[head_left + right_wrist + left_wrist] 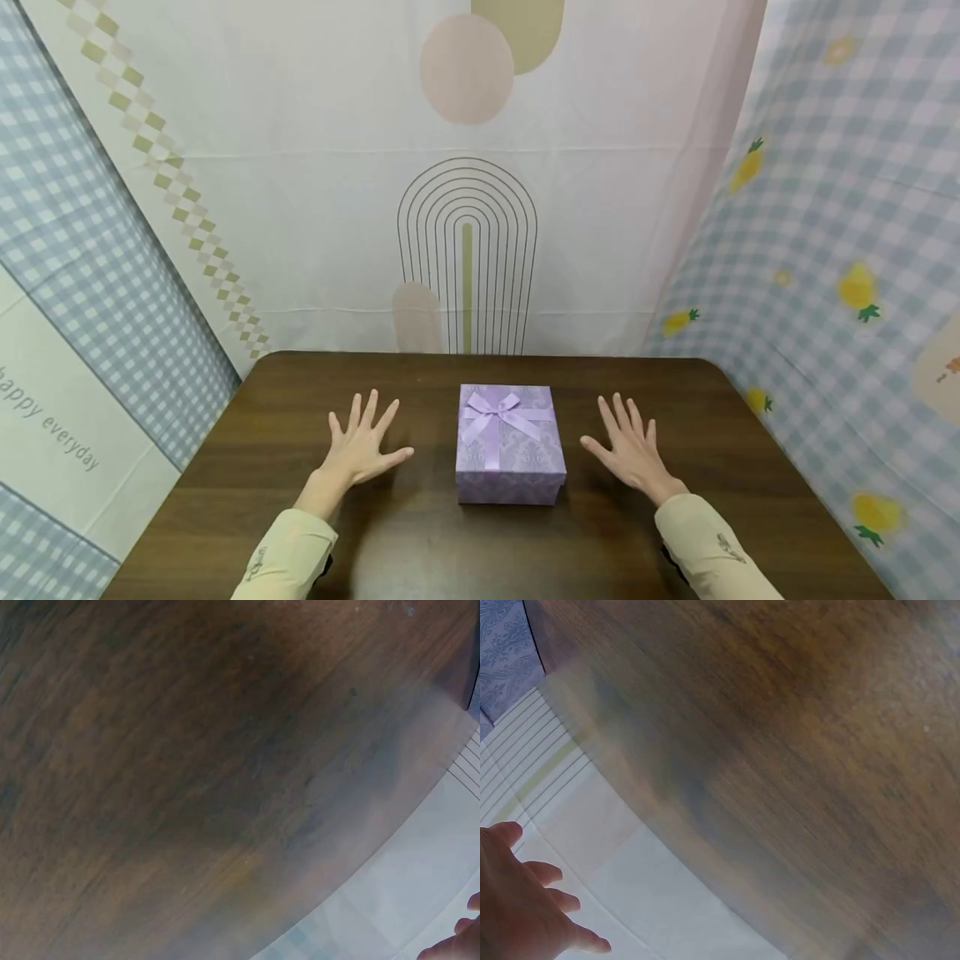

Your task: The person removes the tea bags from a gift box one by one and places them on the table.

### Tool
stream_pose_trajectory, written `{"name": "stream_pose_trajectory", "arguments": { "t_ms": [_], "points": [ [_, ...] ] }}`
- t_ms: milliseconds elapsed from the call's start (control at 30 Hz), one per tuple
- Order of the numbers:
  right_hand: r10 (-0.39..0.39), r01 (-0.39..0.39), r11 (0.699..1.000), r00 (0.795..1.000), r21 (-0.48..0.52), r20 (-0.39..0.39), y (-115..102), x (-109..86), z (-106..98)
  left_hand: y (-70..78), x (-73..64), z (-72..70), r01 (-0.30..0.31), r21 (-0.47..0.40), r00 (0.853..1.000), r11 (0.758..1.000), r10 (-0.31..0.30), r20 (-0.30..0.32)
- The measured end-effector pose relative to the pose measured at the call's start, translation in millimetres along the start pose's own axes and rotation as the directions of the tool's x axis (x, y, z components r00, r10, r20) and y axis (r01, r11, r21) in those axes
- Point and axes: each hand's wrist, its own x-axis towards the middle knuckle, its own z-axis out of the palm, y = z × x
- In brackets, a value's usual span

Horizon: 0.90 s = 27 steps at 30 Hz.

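A lidded purple gift box (510,487) with a damask pattern stands on the dark wooden table between my two hands. Across its lid runs a lilac ribbon (491,442) tied in a bow (501,408). My left hand (358,446) is to the left of the box, palm down with fingers spread, holding nothing. To the right of the box, my right hand (630,450) has its fingers spread in the same way and holds nothing. In the left wrist view, part of the box (508,656) shows at the upper left corner.
The brown table (420,550) has rounded far corners. Behind it hangs a white cloth (322,233) with printed arches. Checked blue cloths hang at the left (82,192) and right (810,333) sides, close along the table's edges.
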Motion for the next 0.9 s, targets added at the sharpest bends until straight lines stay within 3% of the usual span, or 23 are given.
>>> {"name": "stream_pose_trajectory", "arguments": {
  "t_ms": [167,233,300,400,500,567,667,900],
  "points": [
    [0.019,-0.019,0.998,1.0,0.068,0.003,0,-0.1,-6,2.4,0.2,-3.8,0.006,-0.043,1.0,0.999,-0.006,-0.004],
    [0.028,-0.026,0.984,1.0,0.175,-0.009,-2,-2.3,-9,5.9,-0.4,-5.0,0.015,-0.099,1.0,0.995,-0.016,-0.005],
    [0.031,-0.025,0.944,0.999,0.329,-0.014,-6,-7.3,-10,11.4,-1.9,-5.0,0.016,-0.188,1.0,0.982,-0.018,-0.013],
    [0.005,0.012,0.849,1.0,0.529,-0.03,-17,-18.0,-9,24.4,-6.7,-3.3,-0.038,-0.375,0.999,0.926,0.023,-0.044],
    [-0.067,0.08,0.791,0.997,0.606,-0.044,-30,-27.5,-4,38.3,-11.0,0.0,-0.148,-0.537,0.989,0.83,0.124,-0.08],
    [-0.126,0.133,0.787,0.991,0.602,-0.055,-38,-31.7,0,47.6,-12.6,1.5,-0.212,-0.601,0.976,0.771,0.199,-0.088],
    [-0.194,0.193,0.797,0.979,0.573,-0.06,-45,-34.7,6,60.1,-12.6,3.0,-0.253,-0.633,0.959,0.732,0.275,-0.066],
    [-0.265,0.25,0.833,0.963,0.494,-0.041,-52,-36.9,12,76.9,-11.8,9.6,-0.215,-0.639,0.952,0.739,0.304,0.03]
  ]
}}
